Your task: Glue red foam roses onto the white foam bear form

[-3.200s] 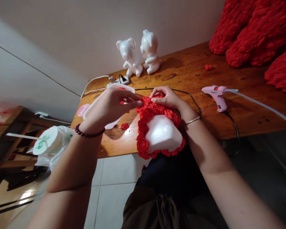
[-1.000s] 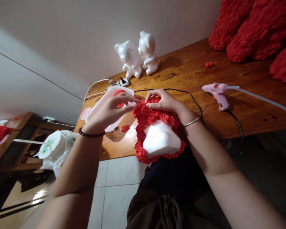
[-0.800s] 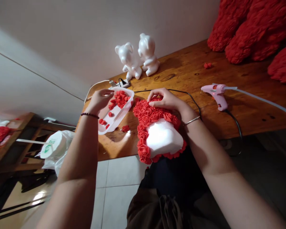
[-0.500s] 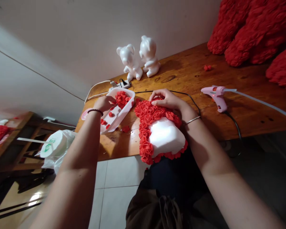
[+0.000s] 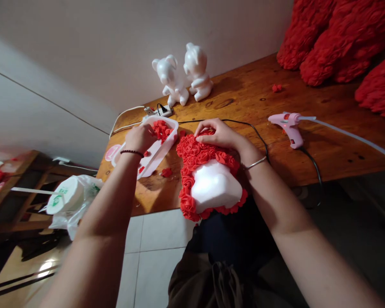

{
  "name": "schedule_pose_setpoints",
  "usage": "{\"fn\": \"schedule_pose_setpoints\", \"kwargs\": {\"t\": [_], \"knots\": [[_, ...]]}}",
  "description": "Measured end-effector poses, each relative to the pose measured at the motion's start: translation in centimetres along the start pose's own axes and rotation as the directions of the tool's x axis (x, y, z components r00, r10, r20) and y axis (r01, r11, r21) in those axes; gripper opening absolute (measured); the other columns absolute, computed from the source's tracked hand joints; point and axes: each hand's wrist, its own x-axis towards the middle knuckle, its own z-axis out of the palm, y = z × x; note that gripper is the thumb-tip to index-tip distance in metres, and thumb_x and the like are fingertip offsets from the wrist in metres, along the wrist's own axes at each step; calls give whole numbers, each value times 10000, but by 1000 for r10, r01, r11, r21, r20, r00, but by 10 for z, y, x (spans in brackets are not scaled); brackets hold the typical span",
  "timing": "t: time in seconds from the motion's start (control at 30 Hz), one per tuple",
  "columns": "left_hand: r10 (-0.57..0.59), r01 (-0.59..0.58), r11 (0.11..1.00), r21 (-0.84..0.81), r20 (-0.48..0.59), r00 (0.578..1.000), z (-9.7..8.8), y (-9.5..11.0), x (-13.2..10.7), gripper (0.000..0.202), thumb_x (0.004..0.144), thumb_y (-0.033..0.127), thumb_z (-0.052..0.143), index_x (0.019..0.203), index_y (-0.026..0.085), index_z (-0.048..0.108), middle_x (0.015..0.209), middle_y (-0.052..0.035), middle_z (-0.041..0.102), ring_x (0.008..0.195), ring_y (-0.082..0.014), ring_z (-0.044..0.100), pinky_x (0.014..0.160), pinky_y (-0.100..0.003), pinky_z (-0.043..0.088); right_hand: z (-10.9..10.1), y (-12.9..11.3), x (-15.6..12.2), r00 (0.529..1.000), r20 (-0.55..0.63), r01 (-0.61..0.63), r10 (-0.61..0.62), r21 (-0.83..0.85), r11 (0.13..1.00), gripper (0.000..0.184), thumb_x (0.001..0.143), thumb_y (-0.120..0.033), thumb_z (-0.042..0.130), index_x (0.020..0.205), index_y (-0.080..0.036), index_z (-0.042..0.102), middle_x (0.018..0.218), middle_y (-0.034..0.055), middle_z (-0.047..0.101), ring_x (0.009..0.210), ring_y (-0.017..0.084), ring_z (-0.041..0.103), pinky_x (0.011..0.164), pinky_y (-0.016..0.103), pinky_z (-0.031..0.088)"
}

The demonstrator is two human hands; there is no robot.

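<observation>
left hand [image 5: 140, 139] dips into a plastic tray [image 5: 158, 152] of red foam roses [image 5: 160, 130], fingers hidden, grip unclear; right hand [image 5: 216, 133], fingers [image 5: 205, 126] spread apart, rests on a rose-covered foam form [image 5: 208, 175] overhanging the near edge of the desk [image 5: 276, 107].

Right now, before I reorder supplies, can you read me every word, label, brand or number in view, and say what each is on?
Nothing here can be read for certain.
Green print on the white round tub: too small and blurred to read.
Pink round disc on the wooden table: any mark is too blurred to read.
Pink glue gun: no legible text.
</observation>
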Motion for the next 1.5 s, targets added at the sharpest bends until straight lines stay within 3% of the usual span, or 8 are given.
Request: {"fn": "schedule_pose_setpoints", "kwargs": {"t": [0.07, 0.13, 0.27, 0.4, 0.67, 1.0, 1.3, 1.5], "knots": [[-16, 16, 1000, 2, -157, 988, -20, 23, -22, 229, 801, 373, 706, 918, 177, 725, 894, -84, 747, 824, -233, 667, 774, -371, 482, 6, -3, -2, 1000, -14, 19, -19, -37, 999, 180, 715, -298, 733, 822, -155, 707, 853, 29, 719, 833, 162, 644, 893, 349, 506], [104, -129, 982, -138, -176, 979, -44, 51, -53, 179, 827, 359, 699, 924, 210, 722, 890, -30, 752, 792, -176, 671, 749, -326, 504, 11, -5, -4, 998, -46, 37, -41, -94, 995, 151, 733, -284, 733, 823, -164, 716, 867, 30, 728, 848, 169, 649, 885, 339, 505], [320, -342, 864, -369, -121, 940, -83, 100, -112, 224, 827, 403, 746, 1005, 269, 724, 820, 30, 723, 694, -114, 639, 690, -273, 544, 18, -9, -9, 995, -76, 46, -62, -197, 979, 148, 760, -292, 745, 855, -179, 729, 898, 27, 736, 870, 181, 657, 843, 313, 496], [393, -386, 878, -281, -34, 919, -94, 121, -136, 169, 850, 395, 719, 952, 267, 761, 810, 17, 720, 735, -128, 649, 664, -264, 516, 21, -15, -13, 996, -79, 29, -48, -226, 974, 156, 778, -315, 751, 870, -191, 727, 931, 25, 741, 884, 182, 657, 816, 293, 489], [502, -501, 860, -103, -11, 865, -76, 130, -133, 90, 819, 261, 681, 818, 232, 766, 796, 9, 696, 692, -120, 589, 665, -261, 446, 20, -18, -12, 998, -62, -26, 10, -259, 966, 217, 772, -366, 765, 879, -184, 717, 933, 33, 735, 861, 181, 639, 806, 292, 468], [558, -558, 830, 9, -5, 830, -71, 129, -130, 188, 857, 336, 640, 724, 220, 703, 744, -13, 686, 598, -128, 531, 575, -291, 410, 19, -22, -13, 997, -67, -41, 24, -269, 962, 186, 775, -336, 779, 875, -189, 723, 895, 38, 707, 869, 189, 611, 803, 301, 437], [667, -669, 742, 33, 58, 743, -80, 124, -125, 197, 948, 348, 619, 868, 307, 794, 887, 3, 727, 884, -189, 667, 845, -329, 508, 19, -20, -12, 998, -67, -28, 10, -279, 960, 206, 770, -364, 774, 873, -191, 730, 890, 36, 714, 834, 184, 610, 787, 311, 446], [665, -664, 747, -39, 62, 744, -78, 121, -115, 186, 957, 353, 616, 943, 316, 798, 933, 26, 773, 898, -183, 697, 870, -321, 523, 20, -14, -9, 997, -69, -3, -15, -260, 966, 176, 790, -353, 773, 856, -197, 725, 942, 48, 734, 880, 186, 634, 817, 306, 472]]}}
